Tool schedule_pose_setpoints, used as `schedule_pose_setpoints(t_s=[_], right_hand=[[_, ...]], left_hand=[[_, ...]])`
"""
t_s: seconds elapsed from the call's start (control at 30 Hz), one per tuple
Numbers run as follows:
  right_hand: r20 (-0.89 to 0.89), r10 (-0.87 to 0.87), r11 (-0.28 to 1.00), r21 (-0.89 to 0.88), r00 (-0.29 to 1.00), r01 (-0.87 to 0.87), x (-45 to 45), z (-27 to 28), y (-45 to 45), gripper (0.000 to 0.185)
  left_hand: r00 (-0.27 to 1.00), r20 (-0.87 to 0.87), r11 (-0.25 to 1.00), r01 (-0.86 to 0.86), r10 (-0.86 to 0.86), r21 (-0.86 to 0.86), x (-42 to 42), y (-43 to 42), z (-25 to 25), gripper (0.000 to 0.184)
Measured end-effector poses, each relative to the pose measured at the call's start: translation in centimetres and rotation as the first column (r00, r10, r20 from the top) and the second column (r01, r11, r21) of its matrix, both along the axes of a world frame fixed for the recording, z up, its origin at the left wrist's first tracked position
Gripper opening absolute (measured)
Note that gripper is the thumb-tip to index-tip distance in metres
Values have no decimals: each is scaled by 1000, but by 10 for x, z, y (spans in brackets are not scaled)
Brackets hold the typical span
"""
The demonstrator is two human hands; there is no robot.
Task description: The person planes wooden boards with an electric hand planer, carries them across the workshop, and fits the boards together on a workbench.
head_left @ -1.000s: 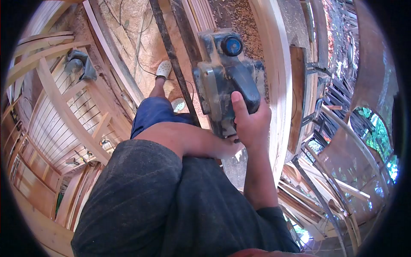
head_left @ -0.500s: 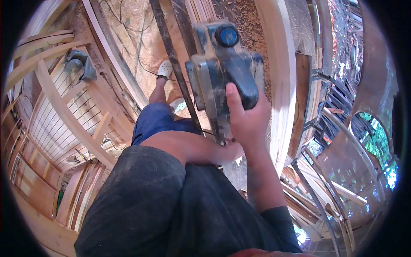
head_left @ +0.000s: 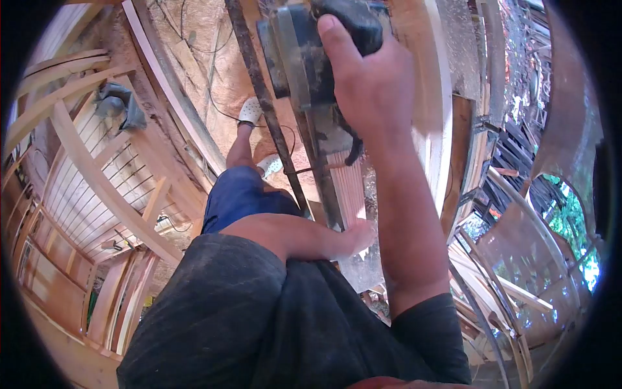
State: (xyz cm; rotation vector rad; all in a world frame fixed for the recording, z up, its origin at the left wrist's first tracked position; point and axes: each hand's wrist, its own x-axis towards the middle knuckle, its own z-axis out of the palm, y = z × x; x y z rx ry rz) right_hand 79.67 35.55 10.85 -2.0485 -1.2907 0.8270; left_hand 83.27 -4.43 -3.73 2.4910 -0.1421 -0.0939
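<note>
My right hand is wrapped round the black handle of a dusty power planer at the top centre, thumb along the handle. Under and behind the planer a ridged wooden strip shows, running toward me. My left hand is at the near end of this strip, blurred, its fingers partly hidden, so its grip is unclear. A dark cord hangs from the planer's rear.
A pale beam runs along the right of the bench. Dark metal rails lie left of the planer. Curved timber frames fill the left, and stacked wood scraps lie at right. A cable crosses the sawdust-covered ground.
The planer and my right hand have moved forward, away from my body, and slightly left. More of the ridged strip now shows. My left hand has stayed near the strip's near end.
</note>
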Motion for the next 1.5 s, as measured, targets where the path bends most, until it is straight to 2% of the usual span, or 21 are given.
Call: schedule_pose_setpoints(t_s=[0.1,0.17,0.27,0.4,0.47,0.5,0.57,0.6,0.67,0.73,0.77,0.8,0.87,0.9,0.97,1.07,1.17,1.3,1.4,1.47,1.5], right_hand=[[-6,-63,995,-76,998,63,-15,23,37,40],[-148,-27,1000,-4,989,27,-11,11,49,41],[-13,88,972,221,996,-83,-4,-15,77,44],[130,95,943,305,987,-131,-3,-16,75,46],[272,83,873,445,959,-202,11,-29,55,57],[134,101,968,216,986,-128,13,-12,26,46],[89,24,999,38,996,-28,24,19,-27,51],[68,-15,999,-44,998,18,30,33,-54,53],[22,-139,978,-153,990,141,48,61,-120,53],[48,-275,936,-215,960,279,63,92,-193,47],[90,-332,912,-223,939,344,70,109,-231,45],[87,-417,870,-249,905,425,76,122,-275,43],[185,-553,772,-252,812,583,75,147,-350,39],[176,-609,736,-236,773,634,73,156,-385,37],[154,-738,626,-204,657,752,67,167,-448,34],[187,-863,445,-161,470,881,50,170,-523,33],[186,-925,305,-160,332,939,37,168,-584,33],[78,-950,282,-193,301,940,37,140,-627,28],[102,-902,407,-126,420,905,44,102,-653,25],[27,-898,429,-160,439,889,53,91,-650,27],[-12,-890,450,-174,455,876,59,86,-648,30]], left_hand=[[1000,25,1000,2,-2,-14,7,-10,-8,21],[997,71,1000,22,-21,-2,15,-24,-18,19],[998,29,999,-47,48,-13,7,-13,-13,16],[970,73,968,-224,233,-117,22,-51,-47,14],[905,264,941,-301,333,-156,13,-36,-48,13],[849,402,940,-311,342,-143,-1,-7,-38,13],[832,532,987,-135,159,-84,-31,44,-6,16],[850,525,997,-17,53,-73,-49,65,13,20],[928,265,927,319,-262,-199,-86,99,58,40],[873,-208,817,295,-441,-495,-117,176,114,33],[948,-138,691,106,-288,-715,-140,201,114,26],[975,-85,690,83,-206,-719,-151,216,103,27],[930,-346,830,-286,121,-479,-168,257,136,29],[970,-161,923,-223,180,-314,-163,258,102,42],[971,134,981,-195,196,-21,-142,265,105,70],[992,124,946,-51,11,320,-97,267,88,81],[971,-218,945,159,-97,286,-68,271,62,80],[989,-147,976,38,-6,213,-75,281,90,69],[979,-82,979,-177,185,97,-91,290,137,54],[903,-230,931,-339,362,132,-90,295,186,52],[932,-39,931,-357,361,77,-101,313,186,46]])
